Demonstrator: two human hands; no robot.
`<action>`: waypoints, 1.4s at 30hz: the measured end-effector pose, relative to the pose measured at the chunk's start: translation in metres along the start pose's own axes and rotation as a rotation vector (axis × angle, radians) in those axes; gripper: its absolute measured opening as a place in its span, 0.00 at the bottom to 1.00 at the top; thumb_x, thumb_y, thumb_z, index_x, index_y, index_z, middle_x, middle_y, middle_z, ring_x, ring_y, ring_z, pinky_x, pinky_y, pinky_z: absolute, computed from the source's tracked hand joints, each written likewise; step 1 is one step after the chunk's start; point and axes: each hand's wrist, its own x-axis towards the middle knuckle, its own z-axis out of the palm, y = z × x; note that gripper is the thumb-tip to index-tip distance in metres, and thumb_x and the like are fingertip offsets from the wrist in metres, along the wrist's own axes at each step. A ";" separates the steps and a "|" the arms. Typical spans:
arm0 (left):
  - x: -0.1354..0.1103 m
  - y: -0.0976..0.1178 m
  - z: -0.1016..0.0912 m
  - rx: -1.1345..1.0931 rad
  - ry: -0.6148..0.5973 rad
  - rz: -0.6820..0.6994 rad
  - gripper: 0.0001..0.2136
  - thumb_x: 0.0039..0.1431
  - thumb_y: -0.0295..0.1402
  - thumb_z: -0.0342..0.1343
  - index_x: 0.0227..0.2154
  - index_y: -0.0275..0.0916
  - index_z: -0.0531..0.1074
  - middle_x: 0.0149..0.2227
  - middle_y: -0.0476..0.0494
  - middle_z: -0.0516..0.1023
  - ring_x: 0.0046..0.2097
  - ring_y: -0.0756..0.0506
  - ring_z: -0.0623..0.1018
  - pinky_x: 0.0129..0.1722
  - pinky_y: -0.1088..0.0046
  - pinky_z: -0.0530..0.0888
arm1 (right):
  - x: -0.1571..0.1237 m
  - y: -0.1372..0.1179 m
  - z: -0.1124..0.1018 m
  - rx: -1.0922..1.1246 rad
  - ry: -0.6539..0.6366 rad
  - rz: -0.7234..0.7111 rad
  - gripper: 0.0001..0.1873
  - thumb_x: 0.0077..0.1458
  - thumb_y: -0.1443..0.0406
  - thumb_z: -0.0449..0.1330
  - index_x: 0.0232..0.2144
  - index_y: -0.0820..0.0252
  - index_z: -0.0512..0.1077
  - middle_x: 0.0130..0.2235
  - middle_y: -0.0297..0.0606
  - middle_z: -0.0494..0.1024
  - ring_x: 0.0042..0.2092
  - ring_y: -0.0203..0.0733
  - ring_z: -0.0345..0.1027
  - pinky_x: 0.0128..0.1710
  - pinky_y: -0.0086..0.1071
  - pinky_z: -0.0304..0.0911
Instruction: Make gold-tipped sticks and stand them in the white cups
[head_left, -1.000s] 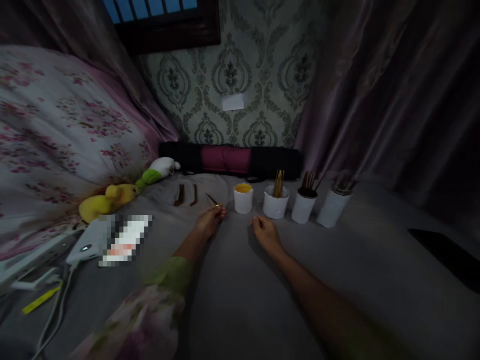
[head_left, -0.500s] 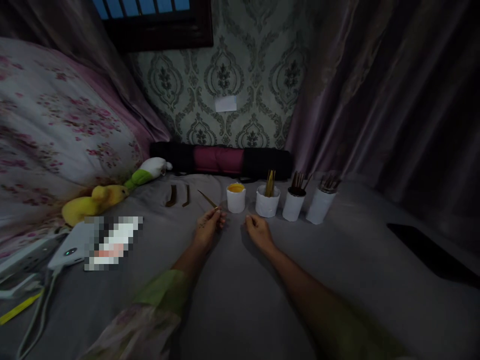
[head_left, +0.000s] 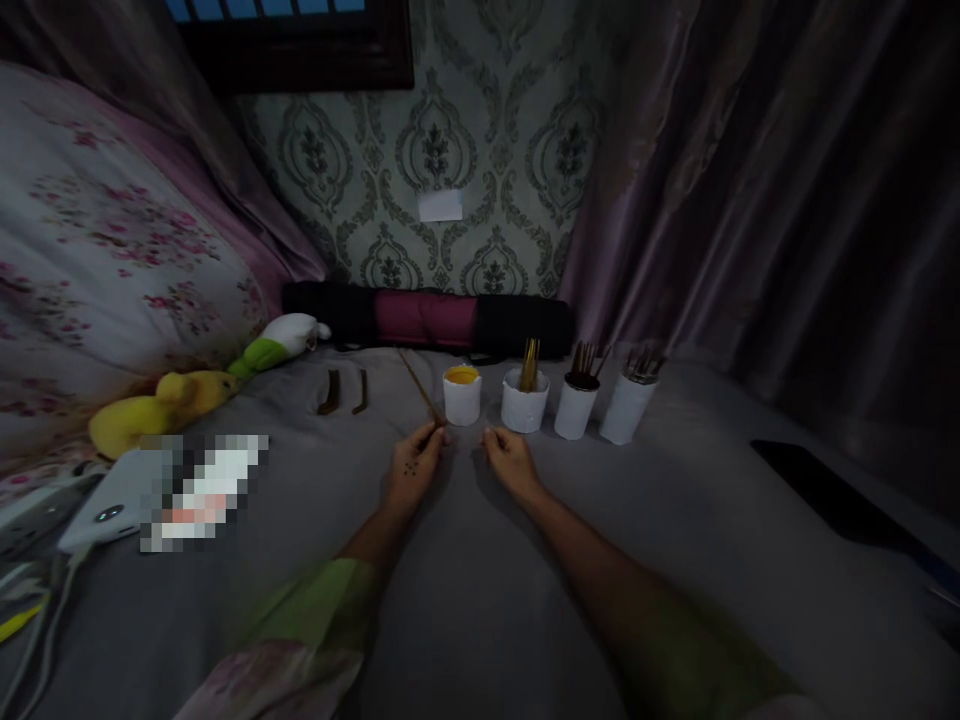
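In my left hand (head_left: pixel 414 465), fingers pinched together, is the lower end of a thin brownish-gold stick (head_left: pixel 421 389) that slants up and to the left. My right hand (head_left: pixel 511 462) is closed with its fingertips together, and whatever it may hold is hidden. Just beyond the hands stands a white cup (head_left: pixel 462 402) with a yellow inside. To its right is a wider white cup (head_left: pixel 523 408) with several gold sticks (head_left: pixel 530 366) upright in it. Two taller white cups (head_left: pixel 574 412) (head_left: pixel 627 410) farther right hold several dark brown sticks.
Two small curved brown pieces (head_left: pixel 330 393) (head_left: pixel 362 392) lie on the grey sheet (head_left: pixel 480 600). Plush toys (head_left: pixel 135 422), a white device with a cable (head_left: pixel 112 510) and a blurred-out item (head_left: pixel 210 495) are left. A black flat object (head_left: pixel 825 490) lies right. A black-and-maroon roll (head_left: pixel 426 318) lies along the wall.
The stick in my left hand has turned more upright. My right hand has come slightly nearer the left one. The whole view has shifted a little, so things sit farther left.
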 end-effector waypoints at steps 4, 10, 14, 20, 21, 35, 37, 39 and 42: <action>-0.003 0.002 0.001 0.029 -0.017 0.057 0.14 0.48 0.37 0.53 0.36 0.37 0.74 0.24 0.48 0.72 0.23 0.53 0.68 0.22 0.80 0.64 | -0.001 -0.001 -0.001 0.042 -0.007 -0.007 0.20 0.52 0.55 0.46 0.23 0.63 0.67 0.17 0.31 0.63 0.19 0.30 0.55 0.19 0.24 0.49; -0.006 0.001 0.002 0.060 -0.042 0.166 0.10 0.48 0.33 0.54 0.35 0.40 0.75 0.29 0.46 0.74 0.33 0.49 0.72 0.33 0.77 0.67 | -0.002 -0.006 -0.002 0.100 -0.007 -0.015 0.21 0.52 0.52 0.46 0.23 0.63 0.67 0.17 0.31 0.63 0.19 0.30 0.55 0.19 0.24 0.49; -0.007 -0.001 0.003 0.146 -0.081 0.296 0.10 0.51 0.31 0.51 0.36 0.41 0.74 0.35 0.45 0.74 0.40 0.47 0.71 0.43 0.74 0.65 | -0.002 -0.010 -0.003 0.131 -0.005 -0.023 0.22 0.52 0.51 0.46 0.23 0.62 0.67 0.17 0.30 0.62 0.19 0.30 0.54 0.19 0.24 0.49; -0.007 -0.003 0.001 0.208 -0.126 0.327 0.12 0.52 0.31 0.50 0.38 0.43 0.73 0.37 0.43 0.73 0.42 0.45 0.70 0.45 0.71 0.63 | -0.002 -0.017 -0.005 0.183 -0.015 -0.033 0.20 0.51 0.52 0.48 0.25 0.62 0.67 0.18 0.30 0.62 0.19 0.30 0.54 0.19 0.24 0.49; -0.007 -0.004 0.001 0.231 -0.137 0.342 0.12 0.52 0.31 0.49 0.39 0.43 0.73 0.37 0.43 0.73 0.42 0.45 0.70 0.45 0.71 0.63 | -0.002 -0.019 -0.005 0.190 -0.016 -0.029 0.20 0.51 0.52 0.48 0.25 0.63 0.67 0.19 0.30 0.63 0.19 0.30 0.54 0.19 0.24 0.49; -0.012 -0.002 -0.005 0.410 -0.251 0.417 0.14 0.53 0.30 0.48 0.42 0.44 0.70 0.33 0.43 0.69 0.37 0.47 0.69 0.41 0.72 0.64 | -0.003 -0.027 -0.007 0.265 -0.040 -0.019 0.21 0.52 0.53 0.47 0.35 0.63 0.68 0.22 0.32 0.63 0.21 0.29 0.54 0.16 0.22 0.48; -0.012 -0.002 -0.006 0.436 -0.265 0.426 0.13 0.52 0.29 0.49 0.41 0.43 0.71 0.33 0.43 0.69 0.37 0.47 0.69 0.41 0.72 0.64 | -0.003 -0.026 -0.007 0.277 -0.044 -0.024 0.21 0.52 0.52 0.47 0.35 0.63 0.68 0.22 0.32 0.63 0.21 0.28 0.54 0.16 0.22 0.48; -0.012 -0.002 -0.006 0.472 -0.276 0.440 0.13 0.52 0.29 0.49 0.41 0.42 0.71 0.33 0.42 0.69 0.37 0.47 0.68 0.41 0.71 0.64 | -0.002 -0.025 -0.007 0.293 -0.037 -0.026 0.22 0.52 0.52 0.46 0.35 0.63 0.68 0.23 0.32 0.63 0.21 0.28 0.54 0.17 0.22 0.49; -0.012 -0.002 -0.006 0.507 -0.284 0.454 0.12 0.53 0.29 0.48 0.40 0.42 0.71 0.33 0.42 0.69 0.37 0.47 0.68 0.41 0.72 0.64 | -0.002 -0.026 -0.007 0.302 -0.015 -0.027 0.22 0.52 0.51 0.46 0.35 0.63 0.68 0.23 0.32 0.63 0.21 0.28 0.53 0.17 0.22 0.49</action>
